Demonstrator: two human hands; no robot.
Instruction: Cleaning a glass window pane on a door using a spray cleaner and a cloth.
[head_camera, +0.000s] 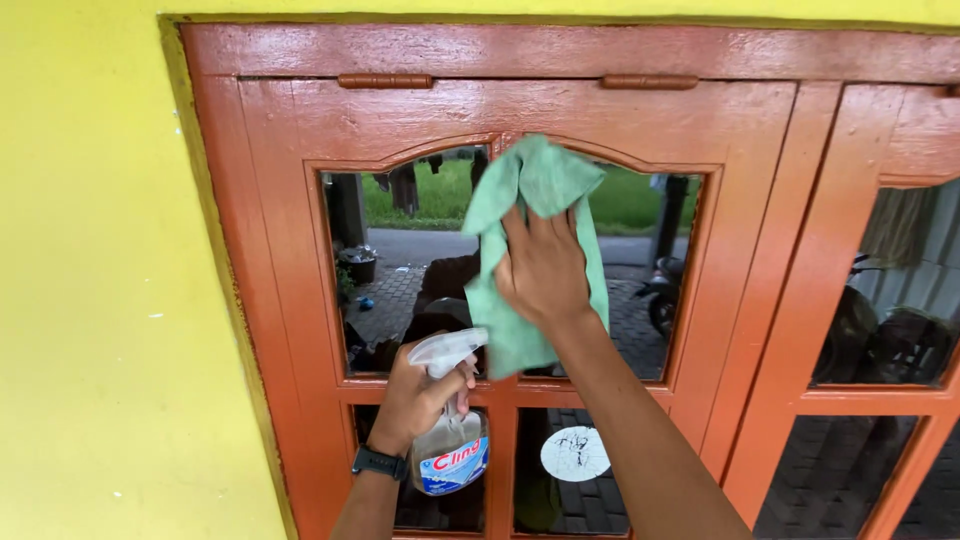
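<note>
Right hand (543, 268) presses the green cloth (530, 255) flat on the window pane (400, 270); left hand (418, 395) clutches the spray bottle (452, 440). Hard pressing might strain the glass.

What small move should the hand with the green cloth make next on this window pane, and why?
Probably a sweep of the green cloth sideways across the upper glass pane. The right hand presses it flat near the pane's middle, so both sides lie uncovered. The left hand holds the clear spray bottle low, its nozzle below the cloth.
</note>
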